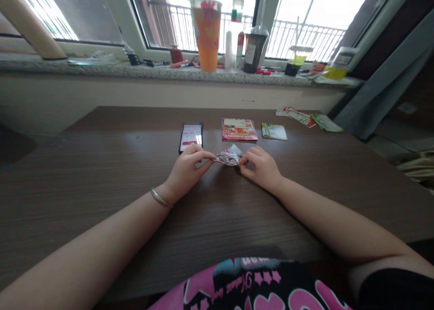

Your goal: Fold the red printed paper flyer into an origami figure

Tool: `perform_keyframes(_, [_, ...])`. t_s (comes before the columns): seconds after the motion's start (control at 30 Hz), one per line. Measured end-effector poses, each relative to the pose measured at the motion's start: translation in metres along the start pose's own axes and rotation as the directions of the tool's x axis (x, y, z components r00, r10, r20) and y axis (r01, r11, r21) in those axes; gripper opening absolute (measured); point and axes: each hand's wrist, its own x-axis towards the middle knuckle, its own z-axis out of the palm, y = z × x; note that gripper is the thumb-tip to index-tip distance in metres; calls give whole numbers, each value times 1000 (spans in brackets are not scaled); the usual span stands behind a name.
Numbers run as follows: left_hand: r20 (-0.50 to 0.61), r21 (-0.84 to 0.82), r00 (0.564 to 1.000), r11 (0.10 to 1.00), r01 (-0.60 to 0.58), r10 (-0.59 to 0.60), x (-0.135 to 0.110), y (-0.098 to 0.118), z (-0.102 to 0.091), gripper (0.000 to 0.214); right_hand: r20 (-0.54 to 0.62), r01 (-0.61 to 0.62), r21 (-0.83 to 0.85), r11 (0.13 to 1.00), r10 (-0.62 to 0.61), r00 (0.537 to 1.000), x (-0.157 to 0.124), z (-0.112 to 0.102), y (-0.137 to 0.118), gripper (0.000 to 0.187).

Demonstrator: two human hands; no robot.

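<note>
Between my two hands is a small piece of folded printed paper [229,156], colourful with a whitish peak at its top. My left hand [194,165] pinches its left corner between thumb and fingers. On the other side, my right hand [259,166] grips the right edge with thumb and fingertips. The paper is held just above the brown table [217,228]. Beyond my left hand lies a phone [191,135] with a timer on its lit screen. Behind the folded paper is a stack of red printed paper sheets [239,129].
Right of the red stack lies a smaller pile of green and white paper [274,131]. Paper strips [298,116] and a green leaflet [326,122] lie at the far right. The granite sill [152,74] carries a large orange drink cup [207,38], a dark drink cup [254,50] and small items.
</note>
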Motion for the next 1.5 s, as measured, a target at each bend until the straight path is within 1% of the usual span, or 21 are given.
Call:
perform_keyframes(0.07, [46, -58, 996, 995, 77, -75, 0, 5, -1, 15, 22, -3, -5, 1000, 3, 1000, 0, 0, 0, 7])
perform_keyframes(0.13, [112, -133, 983, 978, 159, -145, -1, 10, -4, 18, 52, 4, -7, 1000, -4, 999, 0, 0, -1, 7])
perform_keyframes(0.23, [167, -183, 964, 954, 237, -207, 0, 17, -6, 18, 98, 25, -10, 1000, -23, 995, 0, 0, -1, 8])
perform_keyframes(0.3, [157, -193, 958, 944, 269, -241, 0, 18, -6, 17, 114, 42, -5, 999, -41, 993, 0, 0, -1, 10])
perform_keyframes(0.37, [113, -164, 958, 946, 280, -263, 0, 16, -4, 17, 111, 57, 5, 998, -57, 992, 0, 0, -1, 10])
perform_keyframes(0.43, [72, -99, 966, 962, 253, -247, -2, 13, -2, 16, 97, 67, 15, 998, -68, 993, 0, -1, -1, 9])
perform_keyframes(0.53, [41, 47, 986, 986, 157, -159, -4, 10, 0, 14, 58, 88, 33, 996, -90, 994, 0, -4, -2, 10])
perform_keyframes(0.6, [34, 153, 994, 984, 95, -101, -5, 11, -1, 22, 14, 96, 28, 995, -97, 995, 1, -5, -4, 10])
perform_keyframes(0.67, [50, 220, 998, 975, 38, -50, -5, 14, -3, 26, -32, 91, 13, 996, -91, 995, 1, -6, -5, 10])
perform_keyframes(0.77, [85, 239, 996, 970, -49, 29, -3, 17, -5, 25, -77, 62, 2, 998, -62, 995, 2, -6, -5, 17])
perform_keyframes(0.83, [93, 232, 993, 968, -96, 76, -3, 17, -6, 26, -81, 37, 2, 999, -36, 996, 2, -6, -4, 26])
perform_keyframes(0.9, [115, 234, 986, 962, -142, 117, -2, 17, -7, 23, -75, 22, 4, 1000, -21, 997, 2, -6, -3, 32])
perform_keyframes(0.97, [158, 246, 976, 951, -188, 152, -1, 17, -8, 18, -54, 19, 9, 1000, -19, 998, 3, -6, -3, 31])
perform_keyframes(1.03, [189, 259, 967, 941, -217, 171, -1, 19, -10, 17, -28, 24, 18, 1000, -23, 999, 3, -6, -3, 23])
perform_keyframes(1.13, [209, 250, 962, 941, -227, 177, 0, 21, -13, 21, -17, 45, 35, 998, -45, 999, 3, -6, -4, 11])
perform_keyframes(1.23, [229, 227, 961, 952, -207, 154, 0, 21, -15, 27, -17, 91, 49, 995, -90, 996, 3, -7, -3, 10])
perform_keyframes(1.37, [195, 239, 978, 964, -115, 68, 0, 16, -15, 33, 30, 159, 81, 984, -162, 986, 3, -6, -2, 11])
perform_keyframes(1.5, [156, 238, 986, 971, 17, -56, 0, 10, -12, 37, 73, 229, 78, 970, -235, 969, 1, -3, 0, 13])
